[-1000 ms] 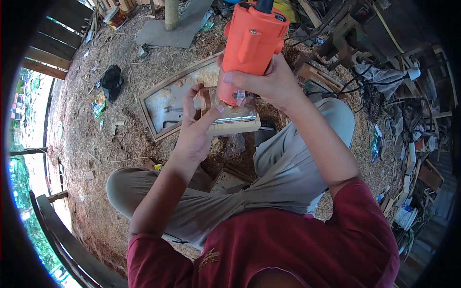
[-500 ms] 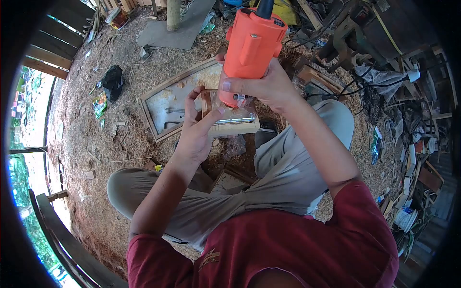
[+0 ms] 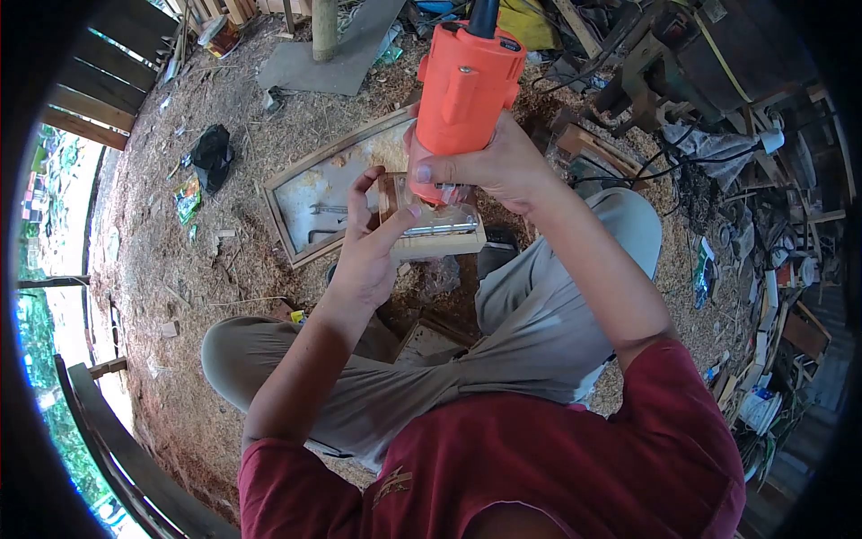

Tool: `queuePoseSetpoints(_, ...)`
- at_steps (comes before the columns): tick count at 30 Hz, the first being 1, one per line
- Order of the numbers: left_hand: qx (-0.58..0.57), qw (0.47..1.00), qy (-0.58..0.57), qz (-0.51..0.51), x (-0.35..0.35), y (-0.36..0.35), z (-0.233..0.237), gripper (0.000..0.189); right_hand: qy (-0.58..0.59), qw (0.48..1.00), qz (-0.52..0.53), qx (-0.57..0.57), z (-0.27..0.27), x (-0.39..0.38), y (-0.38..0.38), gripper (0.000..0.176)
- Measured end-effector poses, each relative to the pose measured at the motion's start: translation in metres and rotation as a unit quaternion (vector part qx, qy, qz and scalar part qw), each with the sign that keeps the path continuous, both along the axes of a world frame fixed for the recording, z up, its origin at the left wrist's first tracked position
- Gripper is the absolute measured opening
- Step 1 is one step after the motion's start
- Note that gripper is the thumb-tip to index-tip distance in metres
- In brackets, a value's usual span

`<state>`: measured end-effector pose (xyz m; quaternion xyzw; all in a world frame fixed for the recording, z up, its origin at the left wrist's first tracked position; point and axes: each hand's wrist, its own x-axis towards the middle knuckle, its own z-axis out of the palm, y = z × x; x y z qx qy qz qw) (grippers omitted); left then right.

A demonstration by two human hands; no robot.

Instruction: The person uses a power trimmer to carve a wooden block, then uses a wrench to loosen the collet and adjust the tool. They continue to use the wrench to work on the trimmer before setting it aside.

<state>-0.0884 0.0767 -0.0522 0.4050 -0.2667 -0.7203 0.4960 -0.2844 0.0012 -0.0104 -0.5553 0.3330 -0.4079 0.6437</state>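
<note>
My right hand (image 3: 480, 166) is wrapped round an orange trim router (image 3: 467, 85), its black cord leaving from the top. The router's clear plastic base (image 3: 453, 216) rests over a small wooden block (image 3: 440, 244), which is pale along its near edge and brown at its left end. My left hand (image 3: 373, 225) grips the left end of this block, thumb on top near the router's base and fingers curled at the far side. The router stands slightly tilted, and its bit is hidden by my hands and the base.
Beyond my hands, a wood-framed tray (image 3: 287, 220) holds a wrench (image 3: 329, 209) and a hex key (image 3: 321, 234). A black plastic bag (image 3: 211, 157) lies on the sawdust-covered ground to the left. Machinery (image 3: 646, 85) and cables stand at the right, near scrap wood.
The router and my right hand have shifted slightly left, with the router's top moving a little lower in view. My left hand and the block stay nearly in place.
</note>
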Motion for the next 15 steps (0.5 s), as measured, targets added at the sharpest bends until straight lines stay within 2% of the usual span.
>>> queuePoseSetpoints(11,0.000,1.000,0.008,-0.019,0.001,0.001,0.002,0.076,-0.027,0.999,-0.026,0.007,-0.006,0.004,0.001,0.052)
queuePoseSetpoints(15,-0.012,1.000,0.008,-0.017,0.000,0.001,-0.005,0.079,-0.076,0.997,-0.030,0.006,-0.005,0.007,0.005,0.055)
